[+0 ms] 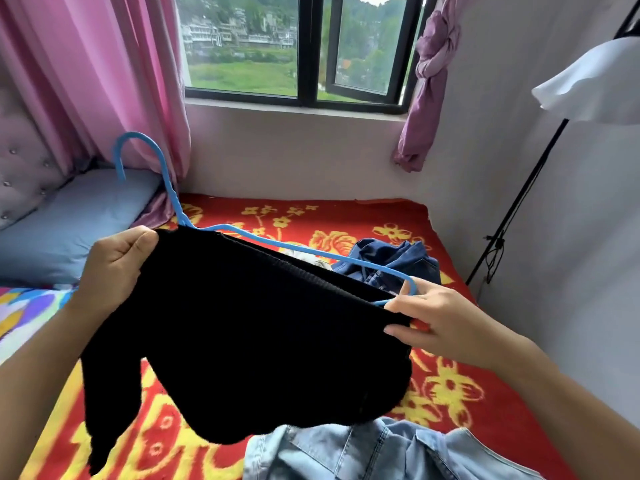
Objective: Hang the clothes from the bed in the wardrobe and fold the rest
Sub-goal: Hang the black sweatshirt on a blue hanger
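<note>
Here, both hands hold a black sweater (259, 341) up over the bed (346, 216), with a blue hanger (183, 220) partly slipped inside it. The left hand (116, 268) has its fingers curled tight round one shoulder. The right hand (440, 323) pinches the opposite edge, touching the hanger's end. Dark jeans (398, 254) lie behind the sweater.

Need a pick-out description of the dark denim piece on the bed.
Start at the bed's red floral blanket. Toward its far right side, beyond the blue hanger, lies a crumpled dark denim garment. It is deep indigo, unlike the pale denim nearest the camera.
</note>
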A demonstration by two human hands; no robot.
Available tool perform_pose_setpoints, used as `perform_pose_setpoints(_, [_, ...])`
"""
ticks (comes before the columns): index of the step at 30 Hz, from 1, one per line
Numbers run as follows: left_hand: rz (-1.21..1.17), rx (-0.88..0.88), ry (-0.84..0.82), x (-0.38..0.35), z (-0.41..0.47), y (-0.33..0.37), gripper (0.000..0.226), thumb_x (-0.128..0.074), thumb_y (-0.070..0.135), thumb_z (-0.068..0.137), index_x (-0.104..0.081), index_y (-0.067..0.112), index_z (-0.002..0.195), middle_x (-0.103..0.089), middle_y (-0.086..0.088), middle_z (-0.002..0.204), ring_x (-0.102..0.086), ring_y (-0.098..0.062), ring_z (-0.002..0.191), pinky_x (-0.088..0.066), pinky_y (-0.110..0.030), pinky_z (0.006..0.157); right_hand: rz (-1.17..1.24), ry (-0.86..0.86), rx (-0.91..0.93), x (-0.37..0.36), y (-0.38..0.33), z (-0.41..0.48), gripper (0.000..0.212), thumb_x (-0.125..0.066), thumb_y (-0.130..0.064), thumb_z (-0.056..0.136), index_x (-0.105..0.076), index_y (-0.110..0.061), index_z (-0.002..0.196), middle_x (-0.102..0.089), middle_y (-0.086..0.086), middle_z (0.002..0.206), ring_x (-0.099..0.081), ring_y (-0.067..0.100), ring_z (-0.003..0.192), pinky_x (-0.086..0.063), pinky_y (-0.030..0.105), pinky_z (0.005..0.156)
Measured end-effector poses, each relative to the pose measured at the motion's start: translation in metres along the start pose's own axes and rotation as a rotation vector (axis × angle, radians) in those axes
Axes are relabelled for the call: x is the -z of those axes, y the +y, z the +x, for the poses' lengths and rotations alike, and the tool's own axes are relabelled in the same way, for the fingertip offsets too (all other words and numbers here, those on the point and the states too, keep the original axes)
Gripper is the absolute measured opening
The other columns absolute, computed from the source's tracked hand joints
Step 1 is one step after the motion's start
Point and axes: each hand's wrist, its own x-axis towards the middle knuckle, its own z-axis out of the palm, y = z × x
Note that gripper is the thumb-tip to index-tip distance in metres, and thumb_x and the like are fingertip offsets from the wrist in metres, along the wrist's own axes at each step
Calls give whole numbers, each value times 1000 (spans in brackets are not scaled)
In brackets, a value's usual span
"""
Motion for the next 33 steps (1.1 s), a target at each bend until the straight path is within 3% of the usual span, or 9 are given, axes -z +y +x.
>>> perform_pose_setpoints(6, [337, -260, 19, 10, 5, -7, 60, -31, 48, 93, -44, 0, 59, -33, -9, 45, -36, -22, 46, -26, -22, 47, -43, 7, 50, 18, -6, 1, 16, -67, -24, 77, -70, -8, 79, -48, 1, 65, -44, 12, 55, -45, 21, 51])
perform_pose_setpoints(9, [630, -465, -57, 17, 5, -10, 69, -23, 45, 99, -49, 0, 53, -44, -15, 42, -50, -33, 37, -37, -31, 42, -97, 44, 68, 29, 0, 3, 14, -68, -23, 76, -68, -9, 72, -47, 0, 63, -37, 7, 59, -43, 20, 48])
perform_pose_setpoints(13, [709, -537, 112, 2, 23, 10, 65, -25, 40, 101, -54, -4, 63, -50, -18, 47, -54, -38, 41, -40, -38, 42, -49, 115, 48, 21, -1, 35, 23, -66, -12, 75, -55, 0, 59, -40, 3, 59, -33, 8, 61, -30, 18, 54])
perform_pose_setpoints(17, [701, -688, 83, -23, 21, 36, 60, -27, 36, 102, -62, -4, 73, -60, -17, 57, -61, -33, 47, -34, -34, 52, 148, 208, -53, 11, -7, 69, 19, -66, 6, 73, -55, 0, 60, -40, 7, 63, -38, 22, 55, -29, 27, 55])
perform_pose_setpoints(22, [785, -583, 20, -74, -5, 55, 44, -39, 29, 95, -60, 2, 67, -56, -13, 56, -58, -30, 46, -41, -32, 40, 223, 318, 182, -15, -71, 110, 7, -64, 5, 64, -58, 3, 62, -32, -12, 61, -36, 15, 64, -23, 16, 59])
perform_pose_setpoints(25, [851, -442, 164, -62, -1, 53, 39, -41, 26, 94, -58, -2, 72, -55, -21, 55, -56, -34, 42, -39, -32, 37, 187, 309, 342, -20, -70, 102, 12, -69, 1, 68, -62, 2, 78, -51, 0, 72, -40, 18, 78, -30, 19, 72])
perform_pose_setpoints(28, [771, -333, 343, -32, 7, 49, 36, -41, 21, 94, -56, -9, 82, -55, -30, 58, -55, -45, 44, -41, -41, 41, 310, 341, 105, 4, -25, 86, 52, -70, -31, 73, -51, -24, 120, -44, -11, 119, -40, 14, 118, -31, 28, 103])
perform_pose_setpoints(30, [721, -321, 391, -21, 13, 56, 38, -39, 23, 96, -56, -11, 87, -56, -33, 62, -55, -49, 51, -39, -44, 46, 399, 325, -178, 17, 5, 82, 65, -68, -39, 74, -33, -39, 129, -33, -17, 133, -31, 9, 130, -26, 26, 110])
perform_pose_setpoints(33, [684, -364, 417, -15, 20, 68, 42, -38, 27, 96, -58, -9, 90, -59, -33, 69, -57, -49, 61, -39, -45, 52, 515, 191, -410, 13, 41, 78, 42, -66, -19, 86, -50, -27, 124, -55, -7, 120, -50, 3, 111, -37, 23, 99])
